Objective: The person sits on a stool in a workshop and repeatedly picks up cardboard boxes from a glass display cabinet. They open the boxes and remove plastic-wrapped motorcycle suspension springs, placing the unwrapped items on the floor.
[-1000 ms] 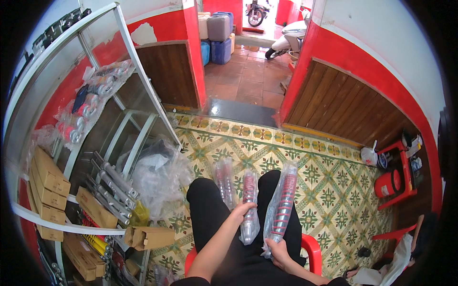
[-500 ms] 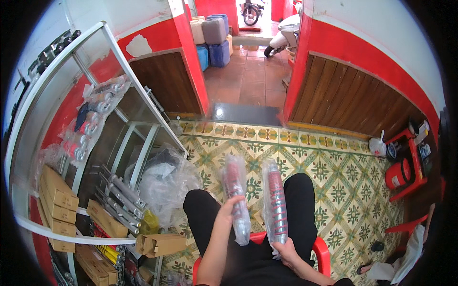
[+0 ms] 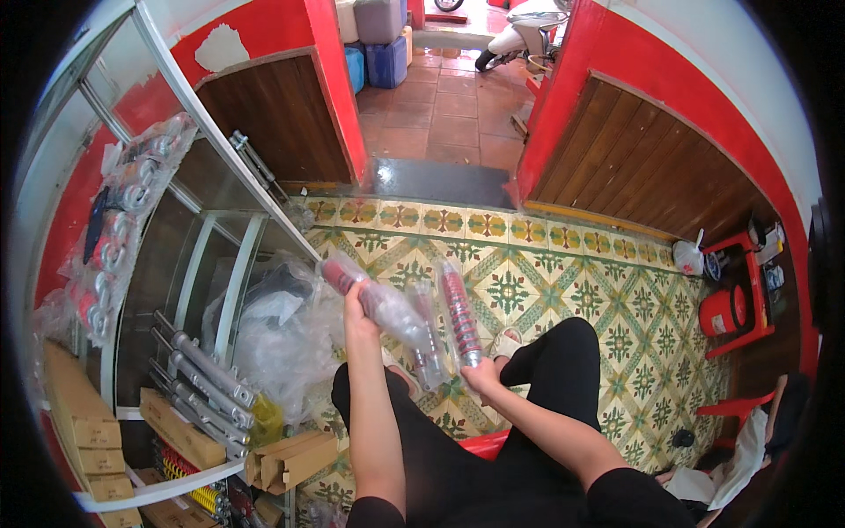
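Observation:
My left hand is closed around a shock absorber in clear plastic, tilted with its red upper end toward the shelf. My right hand grips the lower end of a second shock absorber, whose red spring stands out over the tiled floor. Between the two is a long, clear-plastic-covered piece; whether it is a separate part or loose wrapping I cannot tell. Both forearms reach forward over my black-trousered legs.
On the left, a metal-framed shelf holds wrapped parts, grey fork tubes and cardboard boxes. Crumpled plastic lies beside it. A red bucket stands at right; a doorway ahead leads to blue jerrycans and a scooter.
Both hands have moved forward, away from my lap. The left one has swung its shock absorber leftward and tilted it; the view has tipped further down.

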`<state>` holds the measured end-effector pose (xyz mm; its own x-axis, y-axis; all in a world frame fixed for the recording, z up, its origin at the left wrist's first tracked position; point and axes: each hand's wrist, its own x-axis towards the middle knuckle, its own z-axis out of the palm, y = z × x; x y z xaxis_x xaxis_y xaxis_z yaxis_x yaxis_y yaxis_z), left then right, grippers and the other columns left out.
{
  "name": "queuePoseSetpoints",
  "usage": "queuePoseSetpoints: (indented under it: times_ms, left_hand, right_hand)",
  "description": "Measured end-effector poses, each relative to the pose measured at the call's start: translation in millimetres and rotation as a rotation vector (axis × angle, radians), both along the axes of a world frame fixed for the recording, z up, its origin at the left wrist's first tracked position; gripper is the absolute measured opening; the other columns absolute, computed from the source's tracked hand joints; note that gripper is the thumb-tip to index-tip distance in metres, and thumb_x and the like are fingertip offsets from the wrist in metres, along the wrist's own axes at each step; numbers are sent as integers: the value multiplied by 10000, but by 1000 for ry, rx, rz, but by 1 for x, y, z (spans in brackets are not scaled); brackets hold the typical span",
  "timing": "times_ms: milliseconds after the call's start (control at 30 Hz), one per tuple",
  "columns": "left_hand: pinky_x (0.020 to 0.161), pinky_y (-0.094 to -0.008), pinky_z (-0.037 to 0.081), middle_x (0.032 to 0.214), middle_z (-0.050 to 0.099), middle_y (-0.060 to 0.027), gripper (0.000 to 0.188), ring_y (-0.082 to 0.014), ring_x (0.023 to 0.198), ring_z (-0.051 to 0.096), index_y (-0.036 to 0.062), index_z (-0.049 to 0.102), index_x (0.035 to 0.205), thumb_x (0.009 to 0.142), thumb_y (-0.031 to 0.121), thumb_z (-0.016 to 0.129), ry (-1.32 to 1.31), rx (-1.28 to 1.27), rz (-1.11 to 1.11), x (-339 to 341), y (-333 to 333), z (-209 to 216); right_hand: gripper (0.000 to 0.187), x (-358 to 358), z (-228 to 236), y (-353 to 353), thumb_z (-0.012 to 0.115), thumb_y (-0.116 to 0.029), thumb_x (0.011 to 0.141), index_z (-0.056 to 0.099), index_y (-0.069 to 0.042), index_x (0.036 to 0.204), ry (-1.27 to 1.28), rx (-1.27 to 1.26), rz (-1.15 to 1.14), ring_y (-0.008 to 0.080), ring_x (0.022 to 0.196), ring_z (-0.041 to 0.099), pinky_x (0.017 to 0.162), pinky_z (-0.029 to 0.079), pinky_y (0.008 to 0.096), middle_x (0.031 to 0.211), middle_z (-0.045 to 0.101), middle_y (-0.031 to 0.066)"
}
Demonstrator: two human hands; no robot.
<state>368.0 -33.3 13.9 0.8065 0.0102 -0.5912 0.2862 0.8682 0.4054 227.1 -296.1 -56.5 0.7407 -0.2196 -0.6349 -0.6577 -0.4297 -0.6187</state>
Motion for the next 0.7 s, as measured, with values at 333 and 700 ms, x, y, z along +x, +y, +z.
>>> queuePoseSetpoints:
  times_ms: [333,700]
  left_hand:
    - [802,-439,510,869,661,-83,205,-282,850,630,88,625,911,804,260,604,267,-98,66,-13,-7,-27]
    - [694,-352,518,793,619,-67,203,-206,739,612,28,600,898,783,179,672,394,24,-6,-2,-19,1]
  right_hand:
    - [350,48,-177,16,663,-245,675,647,-7,931,21,-238,64,405,872,648,777,503,464,921,673,232]
    - [305,35,-255,35,657,-219,695,602,-34,931,-12,-337,-8,420,824,632,741,484,503,850,656,225]
